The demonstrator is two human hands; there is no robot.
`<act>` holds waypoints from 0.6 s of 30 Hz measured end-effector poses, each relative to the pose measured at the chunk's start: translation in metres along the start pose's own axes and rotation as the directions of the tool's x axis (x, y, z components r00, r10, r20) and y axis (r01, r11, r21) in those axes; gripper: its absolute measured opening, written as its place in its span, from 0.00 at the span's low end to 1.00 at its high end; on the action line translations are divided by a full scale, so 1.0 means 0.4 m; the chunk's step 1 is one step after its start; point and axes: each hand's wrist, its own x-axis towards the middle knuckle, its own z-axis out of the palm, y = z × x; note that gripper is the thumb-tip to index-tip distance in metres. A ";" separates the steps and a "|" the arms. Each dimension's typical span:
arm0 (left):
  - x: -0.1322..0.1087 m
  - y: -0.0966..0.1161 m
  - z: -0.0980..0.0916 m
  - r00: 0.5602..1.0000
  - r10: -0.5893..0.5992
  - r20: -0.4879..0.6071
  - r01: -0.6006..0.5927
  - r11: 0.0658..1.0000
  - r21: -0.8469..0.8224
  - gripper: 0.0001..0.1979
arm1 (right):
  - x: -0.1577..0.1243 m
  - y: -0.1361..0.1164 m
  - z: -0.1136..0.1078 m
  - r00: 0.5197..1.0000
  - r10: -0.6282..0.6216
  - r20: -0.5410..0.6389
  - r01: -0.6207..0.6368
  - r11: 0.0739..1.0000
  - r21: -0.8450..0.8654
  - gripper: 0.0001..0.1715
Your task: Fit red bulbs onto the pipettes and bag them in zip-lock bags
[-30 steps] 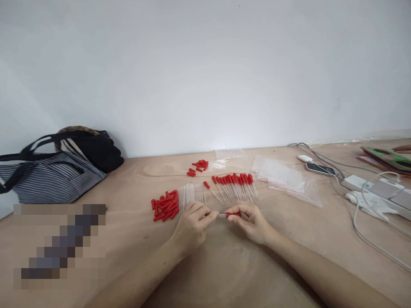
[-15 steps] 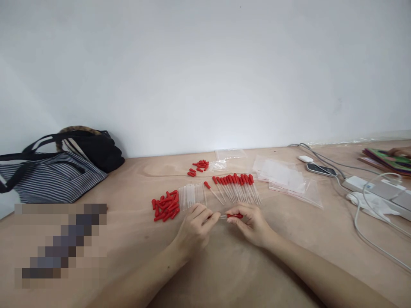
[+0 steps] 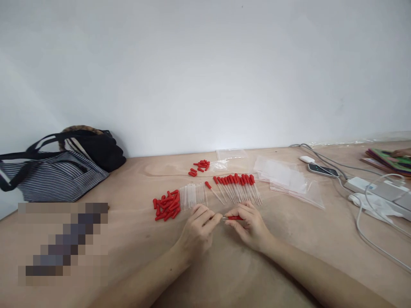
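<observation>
My left hand pinches a clear dropper tube, most of it hidden in the fingers. The fingers of my right hand are closed on a red rubber bulb, which meets the tube's end. Beyond my hands lies a row of droppers with red bulbs. One separate dropper lies slanted left of that row. Bare clear tubes lie side by side, and a pile of loose red bulbs is to their left.
Farther back are a smaller group of red bulbs and more tubes. Clear plastic bags lie to the right, near a power strip and cables. A striped bag stands left. Another person's hand shows far right.
My hands have drawn slightly closer together, and less of the tube shows between them. The whole view has shifted a little.
</observation>
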 end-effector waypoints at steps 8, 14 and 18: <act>0.013 0.002 -0.007 0.970 -0.206 0.132 0.228 0.956 -0.186 0.12 | 0.017 0.023 -0.021 0.996 -0.021 0.086 0.031 0.993 -0.116 0.15; 0.038 0.020 -0.024 0.809 -0.426 0.404 0.553 0.786 -0.277 0.12 | 0.025 0.034 -0.050 0.988 -0.037 0.151 0.063 0.983 -0.174 0.10; 0.038 0.025 -0.029 0.752 -0.406 0.519 0.579 0.782 -0.228 0.12 | 0.025 0.035 -0.049 0.980 -0.113 0.164 0.146 0.968 -0.206 0.08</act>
